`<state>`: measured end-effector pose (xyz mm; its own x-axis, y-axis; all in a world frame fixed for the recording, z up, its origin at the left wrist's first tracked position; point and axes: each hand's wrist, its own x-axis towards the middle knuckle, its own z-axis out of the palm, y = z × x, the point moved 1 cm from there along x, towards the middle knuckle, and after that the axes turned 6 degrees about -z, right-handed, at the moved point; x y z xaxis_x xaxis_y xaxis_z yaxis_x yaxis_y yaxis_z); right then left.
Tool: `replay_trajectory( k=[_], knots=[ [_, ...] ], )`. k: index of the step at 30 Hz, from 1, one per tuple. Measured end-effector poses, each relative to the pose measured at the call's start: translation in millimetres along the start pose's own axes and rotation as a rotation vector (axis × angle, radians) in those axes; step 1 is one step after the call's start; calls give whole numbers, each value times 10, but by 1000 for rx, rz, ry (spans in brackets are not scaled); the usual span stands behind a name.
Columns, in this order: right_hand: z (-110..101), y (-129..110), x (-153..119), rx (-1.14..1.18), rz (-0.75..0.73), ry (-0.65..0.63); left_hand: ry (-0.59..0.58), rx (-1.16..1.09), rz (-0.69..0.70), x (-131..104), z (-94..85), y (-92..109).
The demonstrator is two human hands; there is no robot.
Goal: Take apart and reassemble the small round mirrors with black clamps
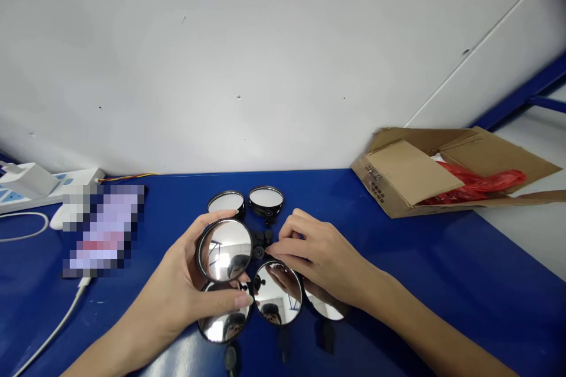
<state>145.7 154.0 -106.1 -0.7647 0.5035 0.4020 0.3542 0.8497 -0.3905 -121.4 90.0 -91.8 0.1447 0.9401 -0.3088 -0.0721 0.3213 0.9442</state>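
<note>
My left hand [190,285] grips a round mirror [225,250] by its black rim, the glass facing up towards me. From the mirror's right side sticks out a black clamp joint [260,243]. The fingertips of my right hand [316,250] are pinched together on that joint; whether they hold a smaller part there is hidden. Below the held mirror several more round mirrors lie on the blue table, among them a middle mirror [278,294] and a right mirror [326,303] partly under my right hand. Two others, a back-left mirror [226,201] and a back-right mirror [266,199], sit behind.
An open cardboard box [398,174] with a red plastic bag [477,182] stands at the back right. On the left lie a pixelated phone [106,227], a white cable [66,312] and a power strip [79,179]. A white wall [283,70] closes off the back of the table [398,259].
</note>
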Motion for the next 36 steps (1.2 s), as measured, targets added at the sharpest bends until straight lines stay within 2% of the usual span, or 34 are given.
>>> replay_trajectory(
  k=[5, 13, 19, 23, 26, 33, 36],
  knots=[
    [14, 38, -10, -20, -2, -26, 69, 141, 41, -10, 27, -44],
    [29, 48, -2, -41, 8, -53, 170, 267, 186, 19, -10, -49],
    [-37, 92, -5, -44, 4, -100, 193, 303, 180, 8, 0, -35],
    [-214, 112, 9, -35, 90, -163, 200, 355, 193, 10, -30, -34],
    [-306, 112, 13, -24, 187, -162, 222, 432, 244, 18, -53, -59],
    [-278, 168, -20, -18, 293, -205, 252, 474, 280, -8, 2, -94],
    [-279, 150, -13, 72, 307, -139, 273, 455, 262, -31, 34, -82]
  ],
)
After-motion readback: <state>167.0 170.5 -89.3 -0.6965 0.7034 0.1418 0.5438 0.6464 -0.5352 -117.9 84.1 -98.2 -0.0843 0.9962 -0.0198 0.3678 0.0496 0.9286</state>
